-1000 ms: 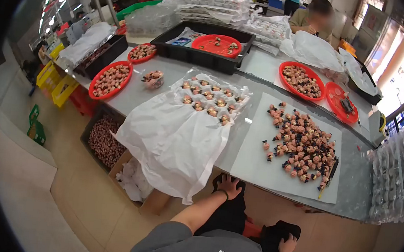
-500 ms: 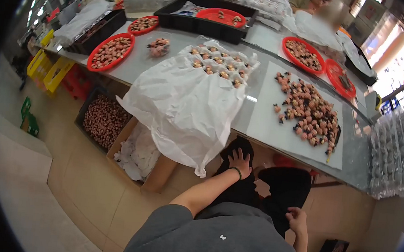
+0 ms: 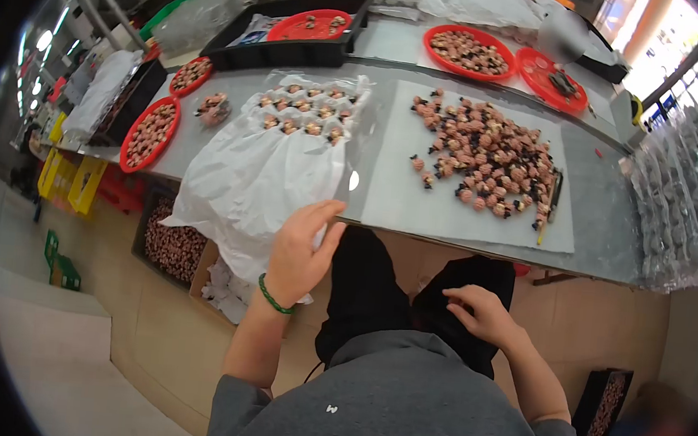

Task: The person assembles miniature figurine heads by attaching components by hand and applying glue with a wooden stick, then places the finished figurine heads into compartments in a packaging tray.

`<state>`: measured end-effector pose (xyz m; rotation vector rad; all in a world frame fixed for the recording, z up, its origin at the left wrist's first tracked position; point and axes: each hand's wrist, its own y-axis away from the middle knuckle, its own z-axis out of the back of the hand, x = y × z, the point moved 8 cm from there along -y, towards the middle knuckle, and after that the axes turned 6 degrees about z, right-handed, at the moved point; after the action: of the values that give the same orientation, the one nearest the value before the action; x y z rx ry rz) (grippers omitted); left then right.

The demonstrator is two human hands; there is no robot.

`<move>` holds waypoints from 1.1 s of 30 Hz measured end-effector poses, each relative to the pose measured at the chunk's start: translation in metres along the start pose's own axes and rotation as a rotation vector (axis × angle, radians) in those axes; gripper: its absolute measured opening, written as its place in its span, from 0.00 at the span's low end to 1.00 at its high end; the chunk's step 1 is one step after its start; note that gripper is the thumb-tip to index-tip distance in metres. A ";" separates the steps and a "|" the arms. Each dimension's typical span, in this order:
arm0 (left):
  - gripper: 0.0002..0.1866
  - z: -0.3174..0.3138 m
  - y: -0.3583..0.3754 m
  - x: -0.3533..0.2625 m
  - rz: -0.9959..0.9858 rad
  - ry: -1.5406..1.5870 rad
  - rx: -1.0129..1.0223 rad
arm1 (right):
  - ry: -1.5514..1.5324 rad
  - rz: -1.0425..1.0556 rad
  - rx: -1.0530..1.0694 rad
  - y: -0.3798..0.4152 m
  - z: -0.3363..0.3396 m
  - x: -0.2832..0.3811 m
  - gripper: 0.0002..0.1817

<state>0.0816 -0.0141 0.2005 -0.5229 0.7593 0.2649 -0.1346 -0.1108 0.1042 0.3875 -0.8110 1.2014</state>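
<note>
The small pink ribbed pieces with dark tips (image 3: 488,151) look light and firm, best pinched by their rounded sides. They lie heaped on the tabletop (image 3: 602,215), ahead of the relaxed, empty right hand (image 3: 483,314) and forward-right of the left hand (image 3: 300,251), loosely open and seemingly empty.

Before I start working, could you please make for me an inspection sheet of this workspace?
Surface: grey table, with a white mat at its front edge.
Job's things: small pink-and-dark pieces loose on the mat; white sheet overhanging the edge.
Clutter: red plates and black tray farther back.
Grippers: left hand near the sheet, right hand above the lap; both look empty.
Cables: nothing seen on the table.
Surroundings: yellow crates left, stacked clear trays right.
</note>
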 end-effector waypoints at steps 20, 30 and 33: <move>0.12 0.100 -0.108 0.175 0.029 -0.815 -0.055 | -0.148 0.153 -0.339 -0.041 0.046 -0.001 0.10; 0.18 0.097 -0.128 0.239 0.238 -0.676 0.017 | -0.158 -0.005 -0.381 -0.042 0.043 -0.020 0.09; 0.18 0.087 -0.134 0.256 0.224 -0.941 0.053 | -0.136 -0.059 -0.395 -0.039 0.046 -0.025 0.08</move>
<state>0.3665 -0.0691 0.1181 -0.2103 -0.0969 0.6373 -0.1179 -0.1707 0.1219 0.1677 -1.1214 0.9395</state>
